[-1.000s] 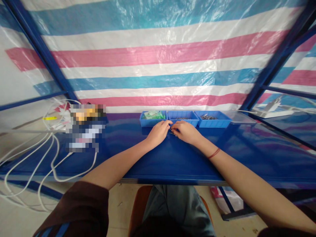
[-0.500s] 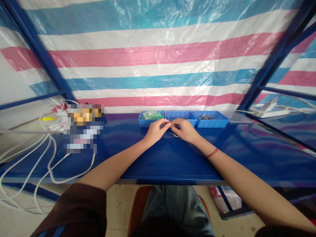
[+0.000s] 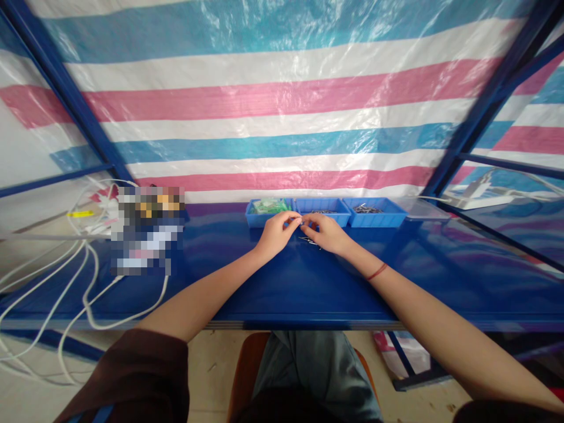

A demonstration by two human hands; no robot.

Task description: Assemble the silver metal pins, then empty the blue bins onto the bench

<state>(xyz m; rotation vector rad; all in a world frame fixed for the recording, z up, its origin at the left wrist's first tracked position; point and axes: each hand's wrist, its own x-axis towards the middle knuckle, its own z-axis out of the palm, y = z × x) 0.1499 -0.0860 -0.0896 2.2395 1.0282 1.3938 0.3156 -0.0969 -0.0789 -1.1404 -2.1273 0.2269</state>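
My left hand (image 3: 277,234) and my right hand (image 3: 326,232) meet fingertip to fingertip above the blue table (image 3: 282,282). Both are closed in a pinch, and whatever lies between the fingertips is too small to make out. Several thin metal pieces (image 3: 310,240) lie on the table just under my right hand. Behind the hands stand three blue bins: the left bin (image 3: 255,221) has green and clear plastic in it, while the middle bin (image 3: 337,218) and the right bin (image 3: 379,220) hold thin metal pieces.
White cables (image 3: 90,282) loop over the table's left side, near a blurred-out patch of items (image 3: 150,229). A clear lid (image 3: 425,209) lies right of the bins. At the far right is a white power strip (image 3: 480,197). A striped sheet (image 3: 282,106) hangs behind.
The fingertips have shifted slightly against each other, with a tiny gap and a glint now between them. Otherwise the view has only moved a little.
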